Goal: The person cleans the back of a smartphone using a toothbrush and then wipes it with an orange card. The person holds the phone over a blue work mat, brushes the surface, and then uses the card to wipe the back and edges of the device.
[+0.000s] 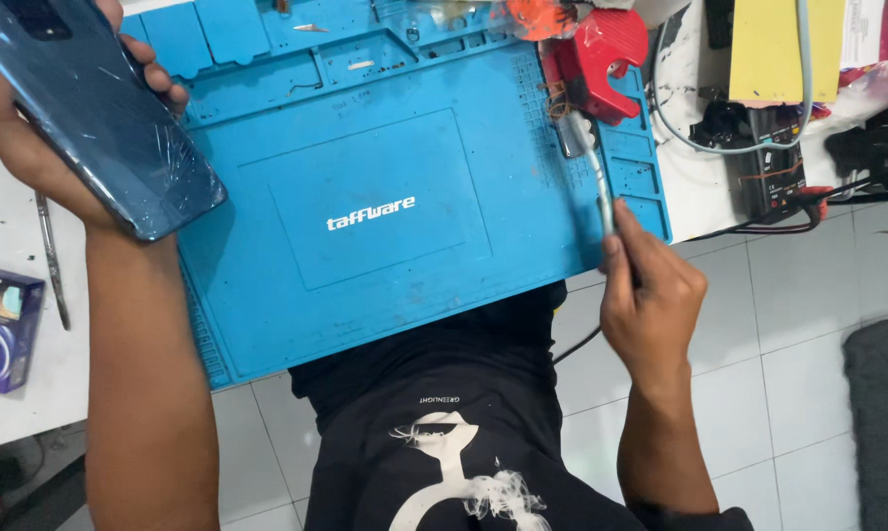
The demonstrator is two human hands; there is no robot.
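Observation:
My left hand [11, 128] holds a dark blue phone [100, 108] by its edges, back cover up, lifted over the left part of a blue work mat [365, 285]. My right hand [650, 295] grips a slim metal tool [593, 167] at the mat's right edge. The tool's far end points toward a red stand [601, 59] at the mat's top right corner.
Metal tweezers [53, 261] and a small purple box [1, 329] lie on the white table to the left. A yellow pad [773, 49], cables [719, 147] and a dark device [768, 167] sit at the right. White floor tiles [788, 344] lie below.

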